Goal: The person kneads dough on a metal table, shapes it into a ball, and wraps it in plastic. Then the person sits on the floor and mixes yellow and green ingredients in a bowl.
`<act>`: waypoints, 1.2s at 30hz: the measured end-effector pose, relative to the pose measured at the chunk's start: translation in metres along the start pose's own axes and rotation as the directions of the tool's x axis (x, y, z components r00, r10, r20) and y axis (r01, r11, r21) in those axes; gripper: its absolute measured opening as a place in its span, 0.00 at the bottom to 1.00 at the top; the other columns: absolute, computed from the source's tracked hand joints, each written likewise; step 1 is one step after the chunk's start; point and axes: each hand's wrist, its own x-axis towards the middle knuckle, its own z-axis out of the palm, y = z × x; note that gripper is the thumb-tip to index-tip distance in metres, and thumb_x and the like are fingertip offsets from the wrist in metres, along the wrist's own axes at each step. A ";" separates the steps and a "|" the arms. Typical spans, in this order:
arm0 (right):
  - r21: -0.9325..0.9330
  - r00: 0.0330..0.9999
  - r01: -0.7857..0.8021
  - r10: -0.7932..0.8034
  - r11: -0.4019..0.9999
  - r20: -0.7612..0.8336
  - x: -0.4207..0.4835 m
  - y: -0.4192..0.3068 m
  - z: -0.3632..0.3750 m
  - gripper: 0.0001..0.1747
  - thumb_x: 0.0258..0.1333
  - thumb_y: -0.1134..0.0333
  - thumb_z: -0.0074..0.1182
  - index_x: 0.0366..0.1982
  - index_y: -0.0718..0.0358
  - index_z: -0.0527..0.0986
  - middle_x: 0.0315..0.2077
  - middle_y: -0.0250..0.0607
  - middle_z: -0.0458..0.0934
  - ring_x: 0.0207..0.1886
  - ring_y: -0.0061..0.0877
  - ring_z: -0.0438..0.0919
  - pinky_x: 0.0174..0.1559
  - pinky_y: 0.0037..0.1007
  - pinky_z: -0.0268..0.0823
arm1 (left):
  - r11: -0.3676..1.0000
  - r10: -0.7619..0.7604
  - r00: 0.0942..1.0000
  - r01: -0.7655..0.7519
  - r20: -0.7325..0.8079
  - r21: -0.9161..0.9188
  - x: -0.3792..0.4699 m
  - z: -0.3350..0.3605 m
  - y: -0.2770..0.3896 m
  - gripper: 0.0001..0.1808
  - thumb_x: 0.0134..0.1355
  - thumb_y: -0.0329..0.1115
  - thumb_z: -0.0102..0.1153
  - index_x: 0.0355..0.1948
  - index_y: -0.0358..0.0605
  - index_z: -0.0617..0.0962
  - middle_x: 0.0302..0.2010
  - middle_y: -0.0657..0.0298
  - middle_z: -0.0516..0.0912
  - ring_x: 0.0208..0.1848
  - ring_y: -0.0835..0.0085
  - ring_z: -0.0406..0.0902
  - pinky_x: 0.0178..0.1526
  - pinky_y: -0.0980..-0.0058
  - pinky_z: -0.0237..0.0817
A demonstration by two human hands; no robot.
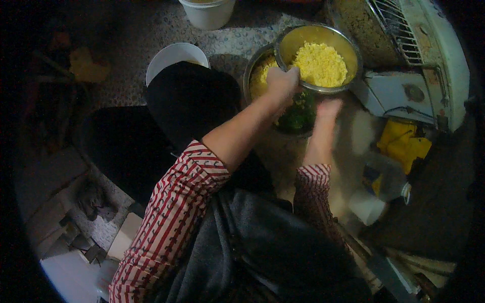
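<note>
My left hand grips the near left rim of a steel bowl. In this bowl lies a heap of crumbly yellow food, and the bowl tilts toward me. My right hand is blurred, close under the bowl's near side. Its fingers are hidden, so I cannot tell whether they press on the bowl. Lower down stands a second metal bowl, partly covered by the first bowl and my left arm. It holds yellow crumbs on its left and chopped dark green leaves on its near side.
A white bucket stands at the far side, and a white tub sits behind my knee. To the right are a pale appliance with a wire rack, a yellow packet and a clear plastic bottle on its side.
</note>
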 end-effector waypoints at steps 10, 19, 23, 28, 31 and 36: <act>0.191 0.942 -0.215 0.151 0.958 0.301 -0.012 -0.078 0.075 0.30 0.74 0.51 0.44 0.67 0.60 0.69 0.58 0.42 0.80 0.53 0.36 0.79 0.62 0.43 0.68 | 0.989 -0.144 0.971 0.134 0.190 0.062 -0.046 -0.027 0.058 0.18 0.64 0.38 0.63 0.37 0.27 0.81 0.32 0.52 0.85 0.25 0.65 0.82 0.24 0.67 0.76; 0.231 0.858 -0.513 0.497 0.827 0.127 -0.097 -0.081 0.107 0.29 0.75 0.50 0.42 0.66 0.60 0.71 0.58 0.41 0.80 0.54 0.37 0.79 0.68 0.46 0.64 | 0.979 -0.164 0.976 0.144 0.145 0.141 -0.076 -0.021 0.119 0.21 0.58 0.38 0.65 0.39 0.24 0.82 0.32 0.46 0.86 0.34 0.57 0.86 0.31 0.61 0.77; 0.220 0.811 -0.585 0.556 0.781 0.182 -0.104 -0.116 0.131 0.29 0.75 0.47 0.42 0.64 0.60 0.72 0.58 0.42 0.79 0.57 0.38 0.78 0.68 0.47 0.65 | 0.960 0.002 0.994 -0.033 0.109 0.277 -0.041 -0.001 0.158 0.24 0.55 0.39 0.67 0.42 0.24 0.83 0.39 0.38 0.87 0.44 0.49 0.87 0.42 0.54 0.78; 0.130 0.948 -0.309 0.295 0.942 0.121 -0.089 -0.130 0.102 0.29 0.74 0.41 0.43 0.52 0.59 0.75 0.54 0.41 0.79 0.60 0.38 0.76 0.61 0.48 0.70 | 0.891 0.268 0.960 -0.214 -0.082 0.401 -0.040 -0.006 0.176 0.21 0.54 0.41 0.68 0.29 0.26 0.83 0.29 0.42 0.87 0.31 0.48 0.87 0.37 0.52 0.76; -0.268 0.982 -0.098 0.137 0.958 0.128 -0.067 -0.090 0.077 0.27 0.74 0.45 0.44 0.57 0.60 0.73 0.58 0.43 0.77 0.62 0.38 0.75 0.63 0.47 0.68 | 0.982 0.173 0.982 -0.166 -0.076 0.090 -0.044 -0.002 0.176 0.16 0.62 0.35 0.65 0.31 0.26 0.84 0.30 0.50 0.87 0.31 0.60 0.88 0.32 0.61 0.79; -0.475 0.975 0.190 -0.222 0.859 -0.013 -0.037 -0.069 0.086 0.27 0.75 0.52 0.45 0.64 0.63 0.71 0.65 0.46 0.73 0.66 0.39 0.72 0.67 0.45 0.66 | 0.977 0.208 0.970 -0.199 -0.128 0.082 -0.035 -0.001 0.181 0.14 0.65 0.29 0.58 0.38 0.22 0.82 0.34 0.47 0.86 0.30 0.57 0.87 0.33 0.59 0.85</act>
